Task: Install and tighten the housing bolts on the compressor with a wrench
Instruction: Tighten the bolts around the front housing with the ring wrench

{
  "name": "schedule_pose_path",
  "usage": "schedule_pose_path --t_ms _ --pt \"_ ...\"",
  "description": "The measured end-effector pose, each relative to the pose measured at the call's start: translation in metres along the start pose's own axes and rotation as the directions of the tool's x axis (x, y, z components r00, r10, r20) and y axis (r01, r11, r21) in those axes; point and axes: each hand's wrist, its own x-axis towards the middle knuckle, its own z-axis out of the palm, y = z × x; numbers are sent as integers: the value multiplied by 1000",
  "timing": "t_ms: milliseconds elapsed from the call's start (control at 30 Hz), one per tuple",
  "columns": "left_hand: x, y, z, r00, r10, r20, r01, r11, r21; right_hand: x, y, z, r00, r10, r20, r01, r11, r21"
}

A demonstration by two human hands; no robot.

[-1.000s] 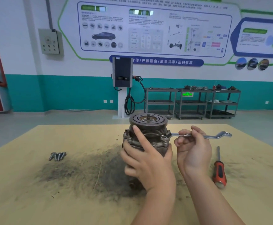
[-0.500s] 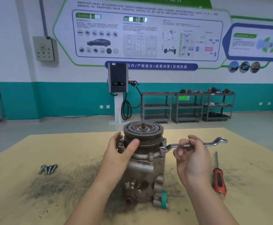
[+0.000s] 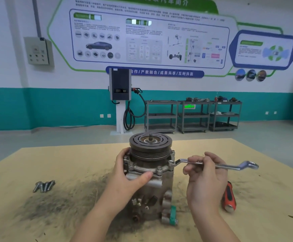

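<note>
Gripping wrench (image 3: 212, 164) — ring on compressor (image 3: 151, 175) bolt

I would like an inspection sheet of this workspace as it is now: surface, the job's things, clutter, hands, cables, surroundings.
Surface: tan table, dark grime smeared around the middle.
Job's things: compressor stands upright, pulley on top; wrench has its ring end on a flange bolt at the right side; spare bolts lie together at the left.
Clutter: red-handled screwdriver lies to the right of the compressor.
Hands: left hand holds the compressor body below the flange; right hand has its grip on the wrench shaft.
Cables: charger cable hangs looped from the wall charger behind.
Surroundings: grey shelf carts, wall poster, electrical box.
</note>
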Motion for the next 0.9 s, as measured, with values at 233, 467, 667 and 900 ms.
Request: schedule_pose_path --t_ms 233,467,667,900 --pt "-8 4 7 1000 -10 -9 9 995 -103 -27 -6 -13 970 -190 151 212 967 -145" --pt "-8 1 10 1000 18 -4 -19 991 -136 -31 -13 -6 932 -277 234 336 902 -270" --pt "-17 2 20 987 65 -146 -59 997 50 -6 -30 -5 992 41 124 -40 999 -10" --pt "-37 18 76 859 72 -506 -1 990 138 -2 -25 -8 939 271 212 -260 962 -81"
